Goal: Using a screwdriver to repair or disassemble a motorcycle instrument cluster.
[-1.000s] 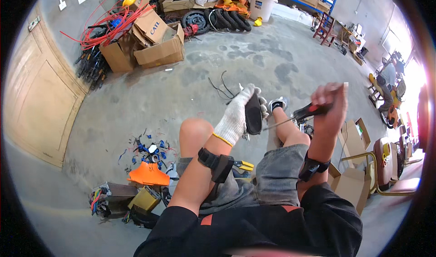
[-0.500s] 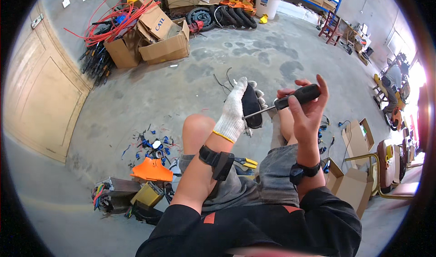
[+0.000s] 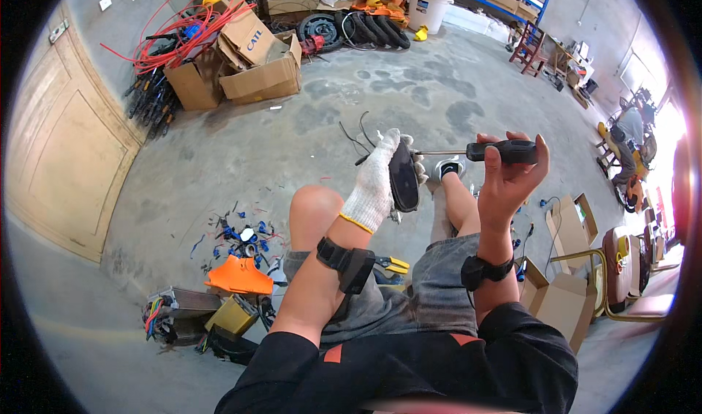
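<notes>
My left hand (image 3: 371, 187), in a white knit glove with a yellow cuff, is closed around a black, rounded, elongated part (image 3: 404, 180). Thin dark wires (image 3: 355, 140) stick out beyond the glove on the far left side. My bare right hand (image 3: 506, 185) grips a screwdriver (image 3: 504, 151) by its black handle, which lies nearly level. Its metal shaft points left, and the tip reaches the upper right edge of the black part, by the gloved fingertips. Whether the tip sits in a screw cannot be made out.
Small blue and black scraps (image 3: 245, 235) litter the floor at left, near an orange plastic piece (image 3: 241, 275) and a metal box (image 3: 186, 304). Yellow-handled pliers (image 3: 395, 265) lie between my legs. Open cardboard boxes (image 3: 563, 297) and a chair (image 3: 618, 268) stand at right.
The screwdriver has swung from a slant to nearly level, its tip moving from the lower front of the black part up to its upper right edge. My right hand has shifted right.
</notes>
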A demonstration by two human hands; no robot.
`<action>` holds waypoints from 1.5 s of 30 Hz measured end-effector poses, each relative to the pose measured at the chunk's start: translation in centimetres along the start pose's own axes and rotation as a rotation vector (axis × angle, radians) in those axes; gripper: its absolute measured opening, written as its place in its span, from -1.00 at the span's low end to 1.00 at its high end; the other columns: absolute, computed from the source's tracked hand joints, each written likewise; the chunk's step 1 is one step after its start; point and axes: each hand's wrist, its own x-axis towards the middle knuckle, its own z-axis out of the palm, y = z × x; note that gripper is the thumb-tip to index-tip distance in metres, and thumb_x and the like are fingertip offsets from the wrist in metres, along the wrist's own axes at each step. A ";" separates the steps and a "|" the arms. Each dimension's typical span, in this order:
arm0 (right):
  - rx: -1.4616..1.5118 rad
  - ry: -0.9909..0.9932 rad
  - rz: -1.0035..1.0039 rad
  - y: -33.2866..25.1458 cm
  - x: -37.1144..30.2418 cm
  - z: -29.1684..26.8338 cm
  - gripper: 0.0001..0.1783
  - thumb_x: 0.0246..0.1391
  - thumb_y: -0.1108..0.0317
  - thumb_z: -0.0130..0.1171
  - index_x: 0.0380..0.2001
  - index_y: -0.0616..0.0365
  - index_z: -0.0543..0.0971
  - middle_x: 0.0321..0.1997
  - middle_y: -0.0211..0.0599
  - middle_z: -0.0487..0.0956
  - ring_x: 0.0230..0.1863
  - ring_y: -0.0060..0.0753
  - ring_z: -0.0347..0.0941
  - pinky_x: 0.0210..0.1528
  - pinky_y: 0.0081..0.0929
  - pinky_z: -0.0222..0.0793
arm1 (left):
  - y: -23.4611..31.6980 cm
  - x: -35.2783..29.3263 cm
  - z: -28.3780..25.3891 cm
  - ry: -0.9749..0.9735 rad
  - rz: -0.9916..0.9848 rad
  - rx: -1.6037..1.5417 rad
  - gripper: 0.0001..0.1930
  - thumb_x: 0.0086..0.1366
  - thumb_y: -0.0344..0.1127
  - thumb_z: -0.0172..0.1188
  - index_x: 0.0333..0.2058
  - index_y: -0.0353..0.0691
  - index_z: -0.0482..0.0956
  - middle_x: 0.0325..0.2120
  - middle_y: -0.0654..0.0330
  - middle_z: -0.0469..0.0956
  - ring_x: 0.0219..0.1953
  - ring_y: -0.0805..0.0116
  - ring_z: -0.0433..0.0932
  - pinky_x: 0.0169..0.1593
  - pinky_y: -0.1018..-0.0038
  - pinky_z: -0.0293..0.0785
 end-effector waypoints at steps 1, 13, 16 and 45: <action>0.002 0.000 0.001 0.0 0.0 0.0 -0.16 0.19 0.61 0.24 0.38 0.02 0.01 0.10 -0.07 0.42 -0.03 -0.09 0.62 0.00 -0.17 0.58 | 0.0 0.0 -0.1 -0.003 -0.006 -0.002 -0.61 0.45 0.07 0.11 -0.17 -0.19 0.53 -0.39 0.08 0.58 -0.45 0.17 0.62 -0.32 0.17 0.65; -0.096 -0.045 -0.028 0.7 -0.3 -0.6 -0.19 0.15 0.63 0.27 0.34 0.08 0.07 0.11 -0.06 0.41 -0.02 -0.15 0.61 0.05 -0.24 0.56 | 0.0 0.2 0.4 0.081 0.021 0.101 -0.64 0.45 0.04 0.12 -0.16 -0.18 0.51 -0.40 0.09 0.56 -0.45 0.24 0.61 -0.33 0.24 0.64; -0.296 -0.224 -0.033 -0.1 0.0 -1.3 -0.26 0.16 0.57 0.28 0.31 0.14 0.13 0.13 -0.03 0.42 0.03 -0.17 0.59 0.09 -0.28 0.54 | 0.2 0.9 -0.7 0.097 0.042 0.146 -0.66 0.46 0.02 0.12 -0.17 -0.17 0.51 -0.42 0.12 0.55 -0.47 0.28 0.59 -0.37 0.29 0.61; -0.582 -0.360 0.464 -5.8 4.1 -2.7 -0.79 0.07 0.45 0.37 -0.24 0.32 0.65 -0.28 -0.17 0.66 -0.24 -0.38 0.66 -0.24 -0.46 0.56 | 0.4 0.2 0.1 0.095 0.099 0.405 -0.63 0.45 0.01 0.13 -0.04 -0.18 0.51 -0.25 0.10 0.62 -0.44 0.30 0.65 -0.36 0.35 0.61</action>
